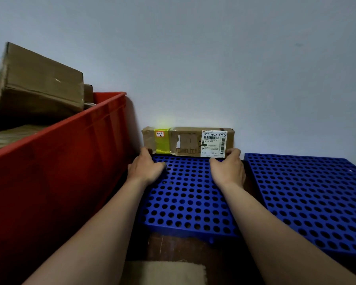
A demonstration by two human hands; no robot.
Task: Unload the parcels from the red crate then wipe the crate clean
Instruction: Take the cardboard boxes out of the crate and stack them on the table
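the white shipping label (213, 144) on the cardboard parcel (188, 141) reads "507 p802 t70" above barcodes; a small white sticker (159, 134) near its left end reads "3-3 -5", handwritten.

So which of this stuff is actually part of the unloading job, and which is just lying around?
Part of the job:
- red crate
- cardboard parcels piled in the crate
- labelled parcel standing on edge against the wall, left hand and right hand at its ends
- blue perforated pallet under it

Just lying about:
- second blue pallet
- beige cloth, perhaps for wiping later
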